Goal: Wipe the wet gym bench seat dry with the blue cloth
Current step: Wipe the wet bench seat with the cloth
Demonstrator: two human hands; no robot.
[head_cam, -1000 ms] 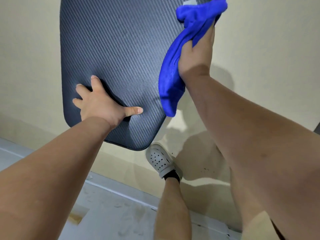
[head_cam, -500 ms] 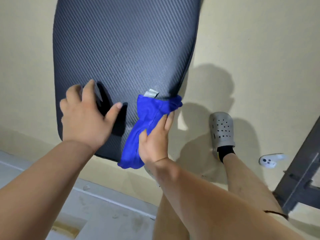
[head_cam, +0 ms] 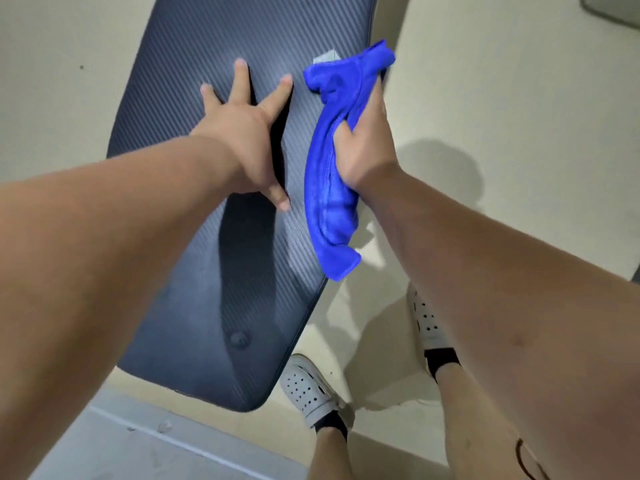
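Note:
The gym bench seat (head_cam: 194, 306) is a long dark pad with a woven texture, running from the top centre down to the lower middle. My left hand (head_cam: 242, 136) lies flat on its upper part with fingers spread. My right hand (head_cam: 367, 140) grips the bunched blue cloth (head_cam: 332, 174) along the pad's right edge. The cloth's upper end with a grey tag rests near the edge, and its lower end hangs loose over the side.
Beige floor surrounds the bench. My two feet in pale perforated clogs (head_cam: 308, 393) (head_cam: 427, 327) stand just right of the pad's near end. A grey floor strip (head_cam: 145, 445) runs along the bottom left. A grey object's corner (head_cam: 613, 6) shows top right.
My right hand has carried the cloth from the pad's near right corner up along the right edge. My left hand moved farther up the pad and spread flat. The view shifted.

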